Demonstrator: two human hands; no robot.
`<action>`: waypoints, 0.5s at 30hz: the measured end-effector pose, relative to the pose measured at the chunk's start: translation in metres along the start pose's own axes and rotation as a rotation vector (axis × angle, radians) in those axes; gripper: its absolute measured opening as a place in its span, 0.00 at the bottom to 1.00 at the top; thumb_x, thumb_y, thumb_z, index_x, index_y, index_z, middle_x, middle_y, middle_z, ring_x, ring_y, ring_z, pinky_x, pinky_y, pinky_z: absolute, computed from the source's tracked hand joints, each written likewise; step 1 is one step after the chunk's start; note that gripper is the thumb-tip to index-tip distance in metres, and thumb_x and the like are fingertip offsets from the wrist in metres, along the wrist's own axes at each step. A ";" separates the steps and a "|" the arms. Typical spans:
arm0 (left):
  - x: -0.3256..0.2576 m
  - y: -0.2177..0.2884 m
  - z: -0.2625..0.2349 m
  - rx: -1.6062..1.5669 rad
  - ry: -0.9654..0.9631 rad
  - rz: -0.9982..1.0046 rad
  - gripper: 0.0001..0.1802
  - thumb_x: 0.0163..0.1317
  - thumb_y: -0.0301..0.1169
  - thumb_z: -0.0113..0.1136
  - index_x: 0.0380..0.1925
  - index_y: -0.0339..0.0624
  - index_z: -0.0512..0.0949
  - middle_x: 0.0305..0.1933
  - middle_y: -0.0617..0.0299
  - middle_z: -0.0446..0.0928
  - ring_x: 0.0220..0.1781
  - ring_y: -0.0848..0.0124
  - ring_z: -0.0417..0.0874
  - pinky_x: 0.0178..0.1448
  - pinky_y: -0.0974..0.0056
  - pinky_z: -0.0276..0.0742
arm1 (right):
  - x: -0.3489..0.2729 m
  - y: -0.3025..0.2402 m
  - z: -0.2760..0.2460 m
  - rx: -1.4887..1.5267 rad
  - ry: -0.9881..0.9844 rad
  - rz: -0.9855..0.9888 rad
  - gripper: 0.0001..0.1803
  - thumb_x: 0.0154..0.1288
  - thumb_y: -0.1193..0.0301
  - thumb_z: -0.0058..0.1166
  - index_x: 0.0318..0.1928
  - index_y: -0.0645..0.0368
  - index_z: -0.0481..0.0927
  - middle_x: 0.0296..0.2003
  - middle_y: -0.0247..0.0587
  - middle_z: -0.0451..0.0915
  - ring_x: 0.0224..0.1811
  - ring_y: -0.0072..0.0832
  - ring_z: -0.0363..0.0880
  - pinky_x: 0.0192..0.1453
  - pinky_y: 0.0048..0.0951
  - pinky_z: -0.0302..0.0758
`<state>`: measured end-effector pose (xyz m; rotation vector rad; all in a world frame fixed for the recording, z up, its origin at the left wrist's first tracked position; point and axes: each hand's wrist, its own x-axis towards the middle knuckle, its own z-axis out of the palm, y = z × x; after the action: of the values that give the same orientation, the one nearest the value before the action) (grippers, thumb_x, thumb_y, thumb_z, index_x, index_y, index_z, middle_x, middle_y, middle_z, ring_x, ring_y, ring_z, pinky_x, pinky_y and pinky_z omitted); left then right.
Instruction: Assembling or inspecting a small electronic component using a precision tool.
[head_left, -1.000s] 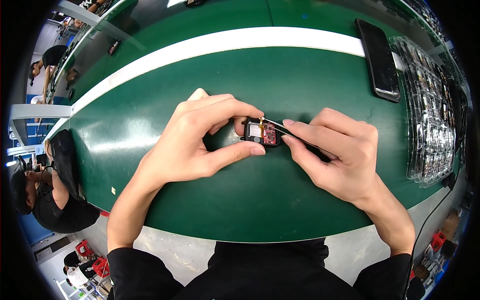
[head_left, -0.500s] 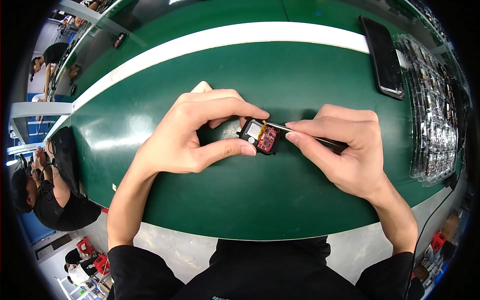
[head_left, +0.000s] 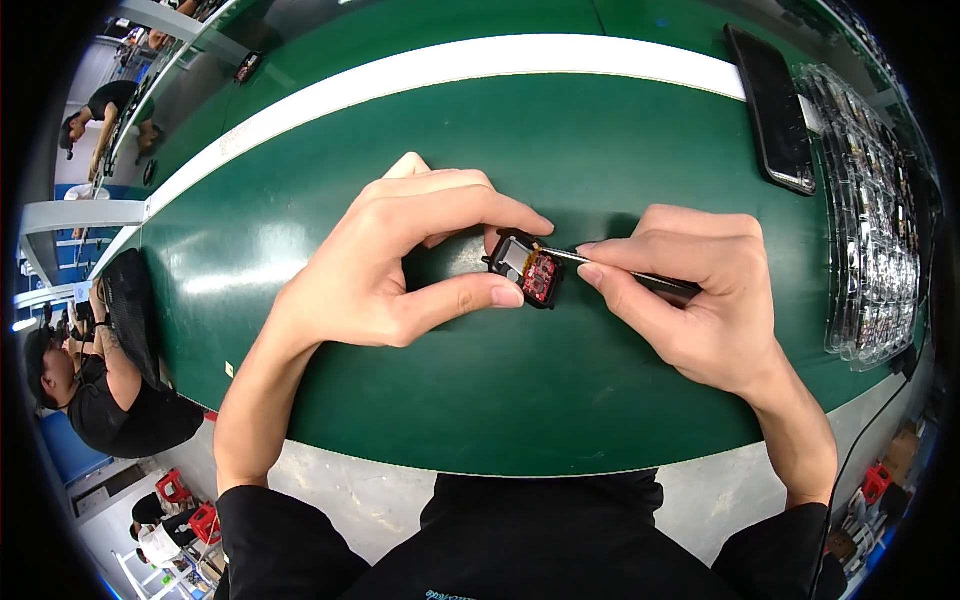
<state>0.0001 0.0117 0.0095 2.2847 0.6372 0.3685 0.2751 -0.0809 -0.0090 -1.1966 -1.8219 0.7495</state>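
Between the thumb and fingers of my left hand [head_left: 385, 260], a small black smartwatch case [head_left: 527, 268] is held just above the green table. Its inside faces up, showing a red circuit board, a silvery-white block and a strip of yellow tape. My right hand [head_left: 690, 290] pinches slim tweezers [head_left: 567, 256] with a metal front and a dark rear part. Their tip is at the case's upper right edge, by the yellow tape. Whether the tip grips anything is too small to tell.
A black smartphone [head_left: 770, 115] lies at the far right, beside a stack of clear plastic trays [head_left: 870, 225] filled with small parts. A white strip [head_left: 480, 58] crosses the green table [head_left: 480, 410]. A cable [head_left: 862, 420] runs down at right. Other people sit at the left.
The watch case has shifted slightly right and tilted a little in my left hand. My right hand and the tweezers have moved slightly right with it.
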 end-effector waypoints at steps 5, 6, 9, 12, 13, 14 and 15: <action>-0.005 -0.016 0.014 -0.003 0.065 0.123 0.23 0.59 0.38 0.84 0.53 0.44 0.92 0.40 0.65 0.87 0.40 0.67 0.82 0.50 0.60 0.61 | 0.000 -0.001 0.001 0.000 0.013 -0.018 0.05 0.63 0.82 0.74 0.39 0.65 0.95 0.22 0.38 0.81 0.19 0.26 0.75 0.23 0.31 0.65; -0.002 -0.018 0.017 -0.050 0.110 0.169 0.19 0.61 0.36 0.83 0.52 0.46 0.91 0.38 0.67 0.86 0.40 0.68 0.82 0.51 0.60 0.61 | -0.001 0.001 0.001 -0.006 0.018 -0.020 0.05 0.63 0.83 0.74 0.39 0.65 0.95 0.22 0.38 0.81 0.19 0.26 0.75 0.23 0.31 0.65; 0.001 -0.006 0.004 0.059 0.024 0.125 0.25 0.57 0.39 0.84 0.52 0.40 0.92 0.43 0.60 0.91 0.43 0.65 0.87 0.50 0.59 0.64 | -0.002 0.003 0.002 -0.020 0.034 -0.031 0.06 0.62 0.83 0.74 0.40 0.65 0.95 0.22 0.38 0.80 0.18 0.26 0.74 0.22 0.30 0.64; 0.001 -0.003 0.002 0.046 0.008 0.102 0.25 0.57 0.39 0.84 0.52 0.40 0.92 0.43 0.59 0.91 0.43 0.65 0.87 0.51 0.59 0.64 | -0.003 -0.001 0.002 -0.034 0.017 -0.029 0.06 0.61 0.83 0.74 0.39 0.64 0.95 0.22 0.38 0.80 0.18 0.26 0.74 0.22 0.30 0.64; 0.001 -0.003 0.002 0.047 0.009 0.103 0.25 0.57 0.39 0.84 0.52 0.40 0.92 0.43 0.59 0.91 0.43 0.65 0.87 0.51 0.59 0.64 | -0.003 -0.001 0.002 -0.035 0.017 -0.030 0.06 0.61 0.83 0.74 0.39 0.64 0.95 0.22 0.38 0.80 0.18 0.26 0.74 0.22 0.30 0.64; 0.000 -0.004 0.003 0.047 0.015 0.103 0.25 0.57 0.39 0.84 0.52 0.40 0.92 0.43 0.59 0.91 0.43 0.65 0.87 0.51 0.59 0.64 | -0.003 -0.001 0.003 -0.040 0.020 -0.034 0.06 0.61 0.83 0.74 0.39 0.64 0.95 0.22 0.38 0.80 0.18 0.26 0.74 0.22 0.30 0.64; 0.000 -0.005 0.004 0.047 0.022 0.104 0.25 0.57 0.39 0.84 0.52 0.40 0.92 0.43 0.59 0.91 0.43 0.64 0.87 0.51 0.59 0.64 | -0.003 0.000 0.003 -0.046 0.023 -0.037 0.06 0.61 0.83 0.74 0.39 0.64 0.95 0.22 0.38 0.80 0.18 0.25 0.74 0.21 0.31 0.64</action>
<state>0.0004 0.0126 0.0027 2.3674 0.5439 0.4328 0.2732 -0.0838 -0.0111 -1.1930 -1.8462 0.6743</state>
